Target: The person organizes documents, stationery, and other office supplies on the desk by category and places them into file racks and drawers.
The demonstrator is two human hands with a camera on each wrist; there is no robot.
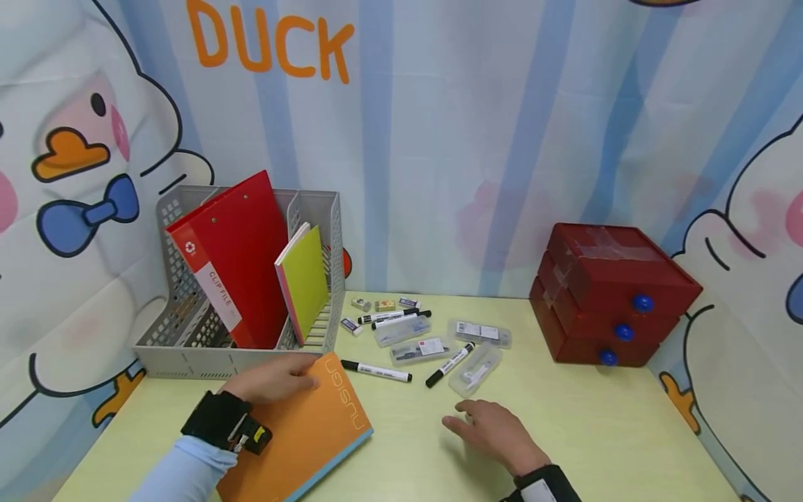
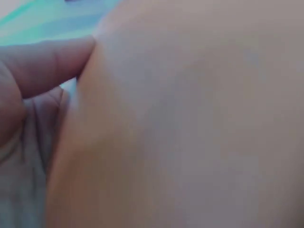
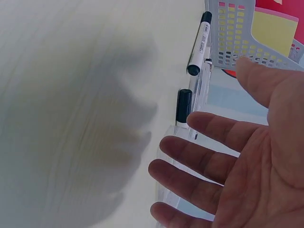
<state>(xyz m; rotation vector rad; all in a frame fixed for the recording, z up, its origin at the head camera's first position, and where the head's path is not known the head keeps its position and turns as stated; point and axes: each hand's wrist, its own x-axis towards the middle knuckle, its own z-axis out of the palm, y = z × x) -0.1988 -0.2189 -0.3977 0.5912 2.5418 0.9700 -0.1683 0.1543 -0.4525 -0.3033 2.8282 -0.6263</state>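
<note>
Shifting 1 orange notebook [image 1: 307, 432] seems the step in hand: the left hand [image 1: 276, 378] pinches it toward the counter's [image 1: 401, 464] front edge, the right hand [image 1: 492, 431] is empty, fingers relaxed, and placing it probably calls for a steady lift.
</note>
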